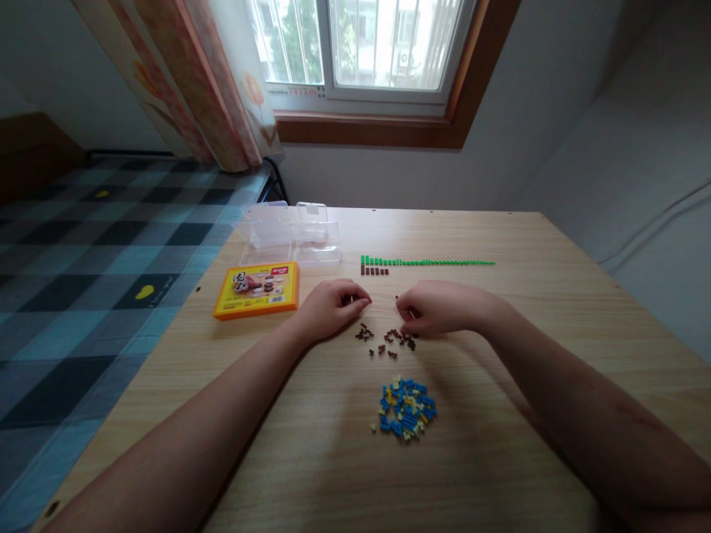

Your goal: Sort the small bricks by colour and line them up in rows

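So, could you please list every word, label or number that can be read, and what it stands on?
"围棋", in dark brush characters on the yellow box, as best I can tell.
Red label near the box's corner: too small to read.
Small print along the box's lower edge: too blurred.
Strip below the window: marks too small to read.
Bed cover: faint lettering by a yellow heart, too blurred.

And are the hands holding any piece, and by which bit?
Can't tell: the left hand and right hand are curled near the brown pieces, hiding anything they might pinch.
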Motion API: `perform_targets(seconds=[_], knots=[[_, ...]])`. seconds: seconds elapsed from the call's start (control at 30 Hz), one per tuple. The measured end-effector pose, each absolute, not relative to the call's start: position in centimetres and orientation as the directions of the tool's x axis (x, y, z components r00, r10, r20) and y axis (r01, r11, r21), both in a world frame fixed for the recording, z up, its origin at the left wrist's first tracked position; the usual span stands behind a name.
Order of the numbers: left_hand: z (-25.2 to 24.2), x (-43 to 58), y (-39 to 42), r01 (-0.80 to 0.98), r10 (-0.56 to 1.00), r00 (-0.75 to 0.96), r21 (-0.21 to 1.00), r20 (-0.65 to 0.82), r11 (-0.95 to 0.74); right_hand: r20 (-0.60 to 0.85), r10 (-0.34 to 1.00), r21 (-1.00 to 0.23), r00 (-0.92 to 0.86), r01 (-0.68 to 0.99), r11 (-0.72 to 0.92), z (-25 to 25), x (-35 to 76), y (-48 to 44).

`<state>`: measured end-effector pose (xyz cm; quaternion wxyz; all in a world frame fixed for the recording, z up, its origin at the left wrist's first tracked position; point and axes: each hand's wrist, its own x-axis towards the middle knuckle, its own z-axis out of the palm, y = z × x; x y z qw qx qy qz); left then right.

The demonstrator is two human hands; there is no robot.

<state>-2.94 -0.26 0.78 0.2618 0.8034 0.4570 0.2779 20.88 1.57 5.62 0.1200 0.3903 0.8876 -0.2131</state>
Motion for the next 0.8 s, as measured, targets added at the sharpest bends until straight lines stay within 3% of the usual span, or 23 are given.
perform_targets(seconds=[0.33, 0.57, 0.73, 0.8], knots=[[0.8, -2.9, -0.2, 0.589, 0.877, 0.428, 0.669, 0.217, -0.453, -0.172, 0.817, -0.164, -0.551, 0.834, 0.528, 6.6, 21.2, 1.7], [0.9, -2.9, -0.3, 0.572, 0.875, 0.436, 0.685, 0.213, -0.451, -0.385, 0.701, -0.149, -0.601, 0.789, 0.596, 8.1, 21.4, 0.2], [1.1, -3.3, -0.2, 0.528, 0.873, 0.465, 0.747, 0.144, -0.404, -0.368, 0.778, -0.049, -0.509, 0.846, 0.530, 8.4, 22.3, 1.0], [1.2, -3.7, 0.0, 0.513, 0.855, 0.513, 0.773, 0.074, -0.374, -0.424, 0.793, -0.026, -0.439, 0.880, 0.473, 8.6, 23.0, 1.6]])
